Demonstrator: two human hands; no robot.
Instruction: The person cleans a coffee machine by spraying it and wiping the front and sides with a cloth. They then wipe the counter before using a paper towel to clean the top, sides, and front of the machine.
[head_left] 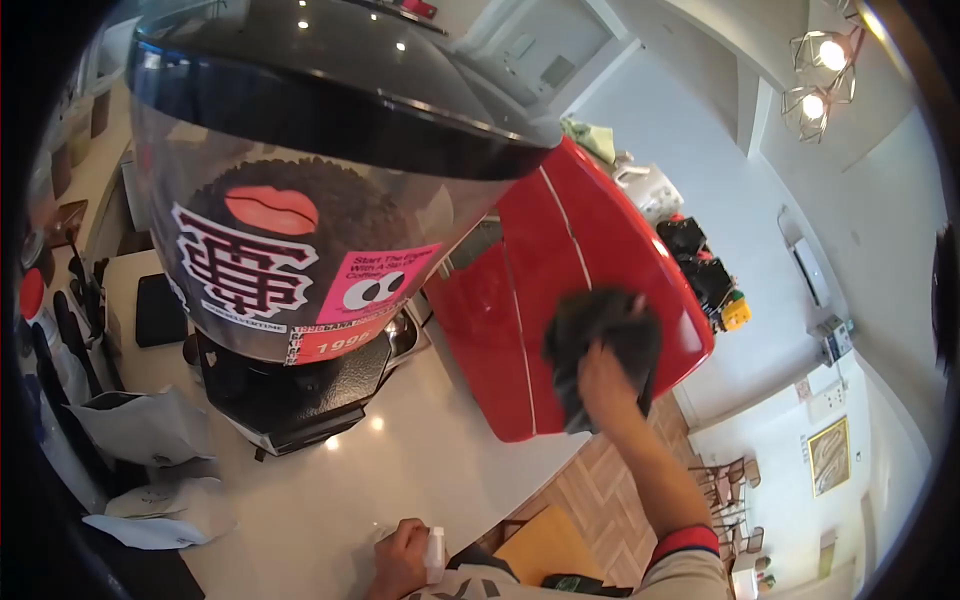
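Note:
My right hand [607, 385] presses a dark cloth [600, 345] flat against the glossy side panel of a red espresso machine [560, 260]. The cloth covers the fingers, so only the back of the hand and the wrist show. Low in the view, my left hand [400, 560] is closed around a small white bottle [434, 553] that rests at the front edge of the white counter [400, 470].
A coffee grinder [290, 380] with a large clear bean hopper [300, 200], covered in stickers, fills the upper left. White paper bags [150, 440] lie on the counter at left. Wooden floor, chairs [725, 480] and a white wall lie beyond the counter edge.

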